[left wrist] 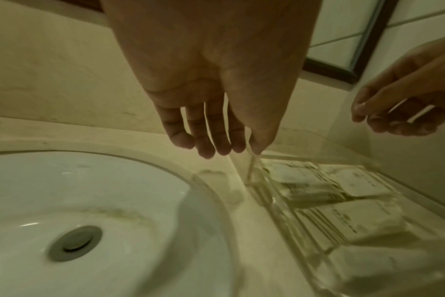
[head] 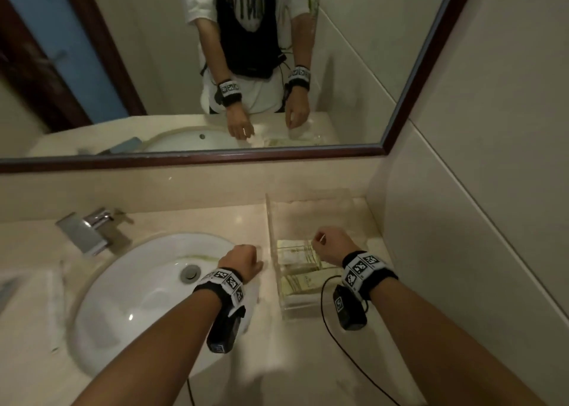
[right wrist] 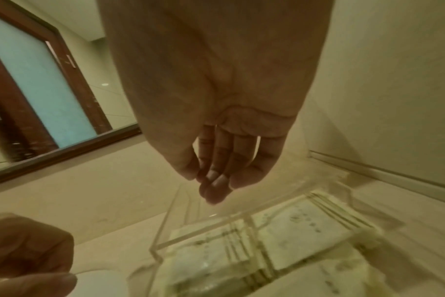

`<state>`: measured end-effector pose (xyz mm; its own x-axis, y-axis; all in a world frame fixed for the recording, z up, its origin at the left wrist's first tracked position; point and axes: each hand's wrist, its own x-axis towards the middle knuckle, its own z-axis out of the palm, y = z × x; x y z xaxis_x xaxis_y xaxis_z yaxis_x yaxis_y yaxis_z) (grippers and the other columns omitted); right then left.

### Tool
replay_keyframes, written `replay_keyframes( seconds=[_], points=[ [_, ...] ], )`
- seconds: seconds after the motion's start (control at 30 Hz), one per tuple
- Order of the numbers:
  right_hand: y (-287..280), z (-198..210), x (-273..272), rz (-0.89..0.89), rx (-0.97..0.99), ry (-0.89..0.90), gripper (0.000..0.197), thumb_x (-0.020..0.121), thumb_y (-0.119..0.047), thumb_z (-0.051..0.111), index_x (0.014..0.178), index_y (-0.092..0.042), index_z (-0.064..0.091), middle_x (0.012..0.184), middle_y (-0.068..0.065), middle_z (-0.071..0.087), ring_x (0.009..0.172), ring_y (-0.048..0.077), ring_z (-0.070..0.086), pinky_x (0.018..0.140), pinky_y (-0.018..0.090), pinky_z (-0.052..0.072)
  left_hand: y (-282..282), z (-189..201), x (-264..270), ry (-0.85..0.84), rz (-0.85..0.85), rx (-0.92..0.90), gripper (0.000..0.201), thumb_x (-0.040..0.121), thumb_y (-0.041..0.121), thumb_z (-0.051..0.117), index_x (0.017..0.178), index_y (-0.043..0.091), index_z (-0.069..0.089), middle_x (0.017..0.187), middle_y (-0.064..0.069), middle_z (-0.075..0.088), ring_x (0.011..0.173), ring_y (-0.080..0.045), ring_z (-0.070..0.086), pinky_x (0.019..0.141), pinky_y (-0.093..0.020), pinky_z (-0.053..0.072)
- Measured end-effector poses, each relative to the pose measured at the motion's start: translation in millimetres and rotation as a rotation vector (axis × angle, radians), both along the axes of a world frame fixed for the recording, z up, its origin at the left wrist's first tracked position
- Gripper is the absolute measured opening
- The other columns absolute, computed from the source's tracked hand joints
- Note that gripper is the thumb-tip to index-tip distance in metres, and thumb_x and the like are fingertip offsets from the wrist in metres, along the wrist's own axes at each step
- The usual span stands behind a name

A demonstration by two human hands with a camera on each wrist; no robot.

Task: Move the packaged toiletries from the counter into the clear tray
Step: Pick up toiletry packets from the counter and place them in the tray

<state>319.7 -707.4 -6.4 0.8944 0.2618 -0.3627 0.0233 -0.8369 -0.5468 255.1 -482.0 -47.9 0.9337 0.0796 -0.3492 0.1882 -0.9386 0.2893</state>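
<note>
Now | clear tray [head: 272, 221]: pkgd toiletries [head: 297, 254] inside | hands above, empty

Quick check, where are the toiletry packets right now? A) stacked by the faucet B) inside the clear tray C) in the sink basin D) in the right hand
B: the toiletry packets lie flat inside the clear tray, right of the sink; the right hand above the tray holds no packet.
</note>
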Motion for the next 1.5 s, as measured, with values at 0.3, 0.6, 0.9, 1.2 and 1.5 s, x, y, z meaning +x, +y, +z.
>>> replay_keyframes(
  seconds=[0.3, 0.6, 0.9, 1.2, 1.5],
  points=[
    [110.2, 21.2, -8.0, 0.211, 0.011, -0.027, 0.014, 0.09, -0.025, 0.058, 0.091, -0.012, 0.064, 0.098, 0.011, 0.07, 0.088, 0.029, 0.068, 0.084, 0.043, 0.057, 91.5, 22.0, -44.8, -0.059, 0.23, -0.042, 0.017, 0.086, 0.033, 0.055, 0.083, 0.016, 0.057, 0.099, -0.01, 0.066, 0.091, -0.03, 0.061, 0.074, -0.034, 0.049],
    [225.1, 19.0, -43.3, 0.395, -0.042, 0.008, 0.013, 0.089, -0.035, 0.057, 0.088, -0.022, 0.059, 0.105, 0.01, 0.067, 0.093, 0.029, 0.067, 0.088, 0.042, 0.056, 191.6, 22.8, -112.9, -0.08, 0.407, -0.043, 0.02, 0.084, 0.036, 0.056, 0.077, 0.018, 0.053, 0.093, -0.007, 0.064, 0.086, -0.028, 0.06, 0.075, -0.037, 0.052],
    [347.9, 14.8, -85.7, 0.56, -0.118, -0.013, 0.022, 0.091, -0.031, 0.059, 0.1, -0.013, 0.067, 0.105, 0.006, 0.068, 0.097, 0.024, 0.063, 0.081, 0.029, 0.048, 295.3, 4.5, -186.7, -0.021, 0.592, -0.083, 0.022, 0.085, 0.028, 0.055, 0.068, 0.02, 0.044, 0.081, -0.003, 0.057, 0.074, -0.023, 0.054, 0.066, -0.031, 0.044],
    [472.9, -12.7, -137.0, 0.762, -0.139, 0.05, 0.025, 0.093, -0.03, 0.059, 0.1, -0.007, 0.067, 0.105, 0.011, 0.069, 0.1, 0.027, 0.064, 0.086, 0.034, 0.051, 391.8, -21.5, -259.8, 0.063, 0.758, -0.084, 0.022, 0.087, 0.033, 0.055, 0.072, 0.021, 0.044, 0.086, -0.002, 0.055, 0.078, -0.023, 0.051, 0.069, -0.031, 0.043],
    [551.9, -60.0, -170.3, 0.822, -0.302, 0.059, 0.051, 0.09, -0.047, 0.059, 0.119, -0.005, 0.056, 0.124, 0.015, 0.057, 0.114, 0.03, 0.055, 0.093, 0.036, 0.046, 473.2, -39.0, -287.2, 0.043, 0.874, -0.088, 0.015, 0.084, 0.031, 0.058, 0.084, 0.02, 0.048, 0.104, -0.007, 0.061, 0.097, -0.027, 0.058, 0.079, -0.033, 0.045]
  ],
)
